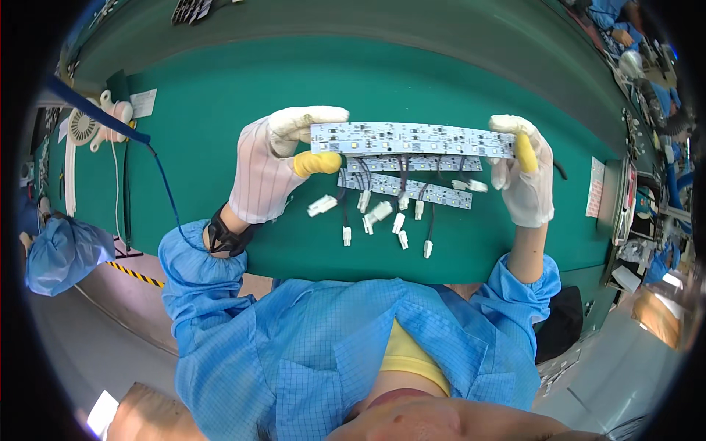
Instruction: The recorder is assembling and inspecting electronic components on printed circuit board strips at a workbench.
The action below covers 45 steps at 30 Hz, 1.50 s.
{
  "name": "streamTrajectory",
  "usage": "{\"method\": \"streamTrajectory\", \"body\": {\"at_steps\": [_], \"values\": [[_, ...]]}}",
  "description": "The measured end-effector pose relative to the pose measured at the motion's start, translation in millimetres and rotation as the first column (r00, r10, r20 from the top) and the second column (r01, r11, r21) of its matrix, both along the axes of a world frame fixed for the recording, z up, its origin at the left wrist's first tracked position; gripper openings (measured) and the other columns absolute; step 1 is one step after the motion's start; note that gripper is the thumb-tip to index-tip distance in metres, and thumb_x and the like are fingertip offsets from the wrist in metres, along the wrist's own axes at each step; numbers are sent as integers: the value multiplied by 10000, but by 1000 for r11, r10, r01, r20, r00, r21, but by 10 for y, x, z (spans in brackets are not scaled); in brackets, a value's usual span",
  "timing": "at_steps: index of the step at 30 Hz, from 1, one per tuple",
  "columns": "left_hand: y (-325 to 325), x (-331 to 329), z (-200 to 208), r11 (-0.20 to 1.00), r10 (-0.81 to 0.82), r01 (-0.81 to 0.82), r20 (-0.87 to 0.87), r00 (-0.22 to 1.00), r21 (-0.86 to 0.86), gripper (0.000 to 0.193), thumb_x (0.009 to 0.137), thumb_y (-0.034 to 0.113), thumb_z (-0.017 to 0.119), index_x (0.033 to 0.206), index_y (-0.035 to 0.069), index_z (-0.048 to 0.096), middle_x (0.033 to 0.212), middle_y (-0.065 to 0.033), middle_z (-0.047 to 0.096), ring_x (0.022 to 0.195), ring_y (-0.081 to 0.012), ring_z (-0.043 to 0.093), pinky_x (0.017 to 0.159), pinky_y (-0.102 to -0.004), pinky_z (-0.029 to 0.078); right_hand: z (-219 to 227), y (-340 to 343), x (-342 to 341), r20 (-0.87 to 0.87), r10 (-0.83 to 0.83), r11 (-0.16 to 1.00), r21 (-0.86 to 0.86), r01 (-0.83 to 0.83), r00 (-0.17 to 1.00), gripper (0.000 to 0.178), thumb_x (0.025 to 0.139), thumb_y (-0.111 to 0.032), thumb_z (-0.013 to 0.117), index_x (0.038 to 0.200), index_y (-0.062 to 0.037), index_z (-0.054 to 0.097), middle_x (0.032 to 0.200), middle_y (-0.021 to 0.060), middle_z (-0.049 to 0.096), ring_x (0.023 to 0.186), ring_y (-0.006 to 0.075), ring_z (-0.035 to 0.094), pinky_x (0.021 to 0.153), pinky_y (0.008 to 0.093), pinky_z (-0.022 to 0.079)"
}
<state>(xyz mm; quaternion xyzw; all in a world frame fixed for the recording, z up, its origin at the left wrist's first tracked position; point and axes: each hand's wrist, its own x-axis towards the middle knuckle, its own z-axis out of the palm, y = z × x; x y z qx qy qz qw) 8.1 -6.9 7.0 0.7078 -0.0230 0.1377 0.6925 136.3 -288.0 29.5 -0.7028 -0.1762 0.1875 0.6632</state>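
Top strip [412, 140]: white, dotted with small components, held level between your hands.
Risks, as judged: end-only support, so a slip at either hand could tip it onto what is below; squeezing inward could bow it and strain its joints; a wire caught below could tug it askew.
Left hand [266, 165]: gloved, yellow on the thumb; closed on the top strip's left end, finger along the upper edge, thumb at the lower, parted by about the strip's breadth.
Right hand [531, 180]: gloved likewise; closed on the right end, finger and thumb a similar spread.
Middle strip [423, 163]: just below the top strip, partly covered by it.
Bottom strip [450, 197]: below that, slightly tilted. Whether it touches the middle strip, you cannot tell here.
Wires [432, 224]: thin, dark, several, below the top strip, ending in white plugs [398, 223], some blurred.
Table [257, 73]: green, all round the top strip.
Sheet [596, 187]: well right of the top strip.
Fan [83, 126]: white, well left of it.
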Motion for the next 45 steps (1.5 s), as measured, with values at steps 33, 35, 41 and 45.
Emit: {"method": "streamTrajectory", "body": {"at_steps": [33,35,41,45], "values": [[73,-62,2,998,3,0,-40,999,69,548,745,257,734,1143,-62,533,1008,-134,622,845,-208,646,735,-299,531,-20,14,-1,-5,52,981,186,-50,999,357,865,-166,616,1139,46,528,741,43,582,484,57,487,433,184,366],[80,-50,36,997,-26,28,-19,999,75,548,745,260,732,1141,-63,533,1000,-133,622,848,-210,647,734,-292,528,-52,-19,19,-26,97,973,211,-90,995,350,866,-157,610,1140,45,527,742,41,583,482,53,486,432,180,367],[80,-61,26,983,-50,47,16,999,176,521,756,252,721,1128,-63,535,978,-130,618,836,-205,652,738,-276,518,-61,12,-12,-32,99,968,233,-88,995,327,874,-139,591,1138,44,528,722,34,581,470,44,481,421,168,359],[37,-45,-13,998,4,-6,43,999,56,476,738,275,728,1098,-1,585,910,-93,653,791,-159,655,693,-249,506,-50,21,3,-42,93,968,236,-80,995,336,875,-151,589,1138,47,522,755,39,582,478,44,485,416,163,355]]}}
